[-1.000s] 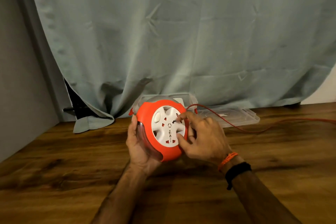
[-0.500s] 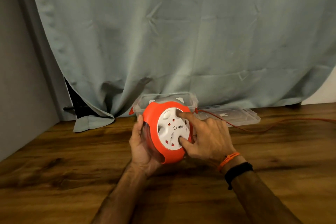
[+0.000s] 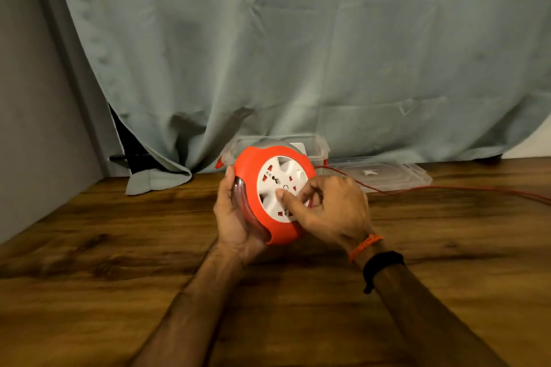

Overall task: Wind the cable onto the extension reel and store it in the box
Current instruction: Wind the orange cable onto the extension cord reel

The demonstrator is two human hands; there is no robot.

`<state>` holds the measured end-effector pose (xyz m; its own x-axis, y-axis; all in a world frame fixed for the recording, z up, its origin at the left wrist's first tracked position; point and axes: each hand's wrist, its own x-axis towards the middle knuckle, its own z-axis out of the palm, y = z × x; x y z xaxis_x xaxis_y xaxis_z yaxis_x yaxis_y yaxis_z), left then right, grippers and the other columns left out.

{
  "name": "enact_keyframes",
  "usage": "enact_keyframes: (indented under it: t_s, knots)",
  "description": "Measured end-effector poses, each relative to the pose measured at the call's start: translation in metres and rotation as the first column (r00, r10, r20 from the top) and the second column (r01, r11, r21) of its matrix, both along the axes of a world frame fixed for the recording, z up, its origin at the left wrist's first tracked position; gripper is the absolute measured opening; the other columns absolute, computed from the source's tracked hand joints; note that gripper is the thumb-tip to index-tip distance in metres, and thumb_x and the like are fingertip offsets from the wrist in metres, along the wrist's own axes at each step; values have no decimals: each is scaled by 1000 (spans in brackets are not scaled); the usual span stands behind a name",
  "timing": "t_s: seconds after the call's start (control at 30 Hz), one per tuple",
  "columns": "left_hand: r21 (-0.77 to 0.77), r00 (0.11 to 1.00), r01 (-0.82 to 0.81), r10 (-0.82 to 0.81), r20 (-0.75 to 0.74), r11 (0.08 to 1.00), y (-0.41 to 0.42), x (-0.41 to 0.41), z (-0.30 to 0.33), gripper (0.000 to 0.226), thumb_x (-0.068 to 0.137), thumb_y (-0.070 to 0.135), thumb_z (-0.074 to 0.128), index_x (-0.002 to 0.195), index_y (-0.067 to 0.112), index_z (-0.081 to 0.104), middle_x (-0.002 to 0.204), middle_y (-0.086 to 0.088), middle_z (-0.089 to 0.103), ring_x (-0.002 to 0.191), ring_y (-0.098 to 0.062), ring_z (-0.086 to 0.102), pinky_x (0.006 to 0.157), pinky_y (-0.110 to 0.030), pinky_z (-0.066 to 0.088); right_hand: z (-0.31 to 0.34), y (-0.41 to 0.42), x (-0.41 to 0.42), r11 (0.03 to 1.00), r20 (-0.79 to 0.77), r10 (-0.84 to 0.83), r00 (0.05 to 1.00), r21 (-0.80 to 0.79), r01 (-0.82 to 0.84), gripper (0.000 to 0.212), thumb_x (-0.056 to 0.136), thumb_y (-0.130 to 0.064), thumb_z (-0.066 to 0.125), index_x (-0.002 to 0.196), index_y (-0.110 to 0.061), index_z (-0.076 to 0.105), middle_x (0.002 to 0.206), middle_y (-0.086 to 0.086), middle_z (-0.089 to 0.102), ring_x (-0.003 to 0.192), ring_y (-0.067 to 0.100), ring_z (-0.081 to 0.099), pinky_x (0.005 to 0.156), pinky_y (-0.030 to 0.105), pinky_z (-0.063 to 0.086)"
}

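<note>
An orange extension reel (image 3: 253, 176) with a white socket disc (image 3: 277, 182) is held upright above the wooden table. My left hand (image 3: 234, 220) grips its clear left rim from behind and below. My right hand (image 3: 331, 208) lies on the disc's right side, fingers curled into the white face and thumb pressing near its centre. A thin orange cable (image 3: 447, 188) runs from the reel's right side across the table and out of view at the right. A clear plastic box (image 3: 316, 147) stands behind the reel against the curtain.
The box's clear lid (image 3: 387, 176) lies flat on the table (image 3: 119, 247) to the right of the box. A grey-green curtain (image 3: 298, 53) hangs along the back. A grey wall (image 3: 29, 128) bounds the left side.
The white disc has rotated under my right hand, whose fingers have shifted from its upper part down and curled. The reel has tilted slightly; the cable lies lower on the table.
</note>
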<state>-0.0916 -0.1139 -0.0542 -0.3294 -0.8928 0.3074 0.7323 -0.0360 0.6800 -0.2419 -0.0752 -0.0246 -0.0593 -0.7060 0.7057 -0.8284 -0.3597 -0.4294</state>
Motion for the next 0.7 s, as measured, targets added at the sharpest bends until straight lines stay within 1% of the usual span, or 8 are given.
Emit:
enact_keyframes:
  t_s: [0.07, 0.1, 0.17, 0.23, 0.33, 0.4, 0.53, 0.7]
  knots:
    - [-4, 999, 15, -15, -29, 1000, -3, 2, -2, 79, 80, 67, 52, 134, 9, 59, 134, -24, 60, 125, -43, 54, 105, -60, 41, 4, 0, -8, 996, -109, 77, 991, -24, -80, 23, 71, -52, 65, 80, -30, 61, 47, -15, 42, 60, 15, 58, 66, 32, 51]
    - [-10, 999, 26, -27, -34, 1000, -4, 2, -2, 79, 80, 66, 52, 134, 10, 59, 133, -24, 60, 124, -43, 55, 105, -61, 40, 5, 2, -10, 993, -170, 110, 979, -16, -114, 26, 73, -44, 64, 96, -31, 61, 50, -14, 43, 61, 18, 59, 69, 34, 53]
    - [-31, 998, 54, -55, -32, 998, -4, 2, -2, 79, 80, 66, 53, 134, 9, 59, 134, -24, 60, 124, -42, 56, 106, -61, 39, 5, 2, -14, 987, -252, 163, 954, 31, -161, 49, 75, -34, 61, 123, -32, 53, 53, -11, 46, 62, 19, 58, 71, 36, 53]
    - [-43, 997, 80, -80, -20, 996, -3, 2, -2, 80, 79, 66, 56, 135, 9, 58, 136, -25, 58, 126, -43, 54, 107, -62, 38, 3, 1, -14, 988, -328, 153, 932, 43, -147, 63, 77, -32, 57, 138, -35, 42, 56, -7, 52, 64, 19, 57, 71, 35, 53]
    - [-52, 993, 114, -114, -4, 992, -1, 2, 0, 75, 77, 66, 59, 128, 12, 66, 130, -22, 64, 118, -39, 61, 94, -57, 51, 1, -2, -17, 991, -366, 126, 922, 14, -130, 68, 79, -35, 54, 144, -37, 35, 62, -2, 59, 67, 21, 59, 72, 36, 52]
    - [-47, 988, 157, -157, -3, 986, 0, 3, 0, 72, 76, 67, 61, 125, 14, 68, 127, -20, 66, 115, -38, 64, 88, -55, 53, 1, -2, -19, 991, -383, 110, 917, -23, -128, 66, 80, -37, 54, 144, -37, 36, 64, -1, 61, 67, 21, 59, 71, 35, 52]
    - [-31, 967, 255, -255, -13, 967, -1, 5, -3, 76, 76, 70, 61, 131, 17, 63, 132, -20, 62, 117, -42, 61, 86, -62, 50, 2, -4, -22, 990, -419, 80, 904, -71, -120, 64, 83, -41, 53, 144, -37, 37, 67, 1, 64, 69, 23, 61, 71, 35, 52]
    - [-6, 973, 233, -233, 12, 973, -3, 5, -5, 77, 76, 69, 60, 131, 17, 63, 134, -21, 61, 120, -43, 59, 90, -64, 48, -2, -7, -24, 992, -430, 68, 900, -70, -108, 65, 80, -47, 49, 143, -38, 36, 72, 4, 65, 73, 27, 62, 72, 38, 52]
